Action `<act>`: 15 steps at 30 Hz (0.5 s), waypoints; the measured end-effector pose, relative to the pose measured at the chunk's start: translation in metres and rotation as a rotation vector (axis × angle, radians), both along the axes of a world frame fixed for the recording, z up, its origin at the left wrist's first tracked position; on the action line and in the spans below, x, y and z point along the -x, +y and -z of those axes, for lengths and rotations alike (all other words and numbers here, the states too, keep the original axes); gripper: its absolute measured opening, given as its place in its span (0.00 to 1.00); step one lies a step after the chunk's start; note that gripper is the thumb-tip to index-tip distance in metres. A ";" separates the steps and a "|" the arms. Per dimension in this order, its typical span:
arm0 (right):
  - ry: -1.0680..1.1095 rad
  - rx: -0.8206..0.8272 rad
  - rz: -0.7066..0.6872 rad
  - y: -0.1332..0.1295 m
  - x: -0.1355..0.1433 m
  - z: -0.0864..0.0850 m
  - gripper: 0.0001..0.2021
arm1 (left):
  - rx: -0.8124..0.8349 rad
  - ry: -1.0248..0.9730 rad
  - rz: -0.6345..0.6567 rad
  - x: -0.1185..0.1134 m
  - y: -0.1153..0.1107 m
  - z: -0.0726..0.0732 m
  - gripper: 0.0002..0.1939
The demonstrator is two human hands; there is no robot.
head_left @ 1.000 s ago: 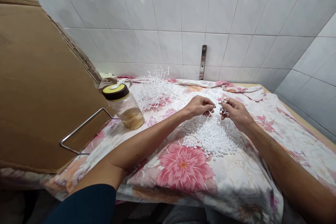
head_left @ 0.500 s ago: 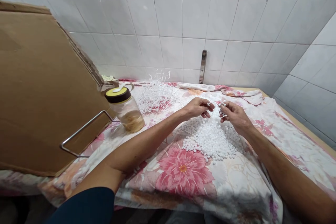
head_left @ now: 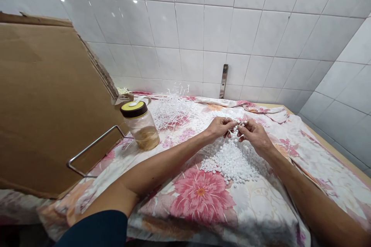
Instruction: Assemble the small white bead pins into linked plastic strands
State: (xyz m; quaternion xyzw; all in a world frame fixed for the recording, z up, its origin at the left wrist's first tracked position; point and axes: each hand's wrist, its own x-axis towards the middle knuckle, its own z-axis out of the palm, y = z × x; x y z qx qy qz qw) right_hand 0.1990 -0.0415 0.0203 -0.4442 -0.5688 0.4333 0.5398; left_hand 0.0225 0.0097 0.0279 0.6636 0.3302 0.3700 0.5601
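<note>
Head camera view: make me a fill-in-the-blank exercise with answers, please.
1. The dark-rimmed lid on the clear plastic bottle is mostly ____ on top.
2. The large brown panel at the picture's left is made of ____.
3. The left hand and the right hand are close together over small, round white pieces heaped on a white cloth printed with pink ____.
Missing words: yellow; cardboard; flowers.

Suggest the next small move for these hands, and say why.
Perhaps ease the right hand gently away from the left hand, since their fingertips are close together at small white pieces, above the heap of white bead-like bits.
</note>
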 end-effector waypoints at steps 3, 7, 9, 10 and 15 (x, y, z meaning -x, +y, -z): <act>0.021 0.014 0.028 0.000 -0.001 -0.001 0.23 | -0.045 0.014 -0.059 0.000 0.001 0.000 0.21; 0.047 -0.005 0.053 0.001 -0.006 0.000 0.22 | -0.042 0.031 -0.066 0.000 -0.001 -0.001 0.20; 0.051 -0.011 0.059 0.002 -0.007 0.001 0.21 | -0.023 0.021 -0.049 0.000 -0.001 0.000 0.20; 0.049 -0.015 0.058 0.002 -0.007 0.002 0.21 | -0.014 0.009 -0.038 0.000 -0.001 0.001 0.19; 0.013 -0.043 0.039 0.000 -0.004 0.001 0.21 | 0.018 -0.041 -0.013 0.000 0.000 0.004 0.17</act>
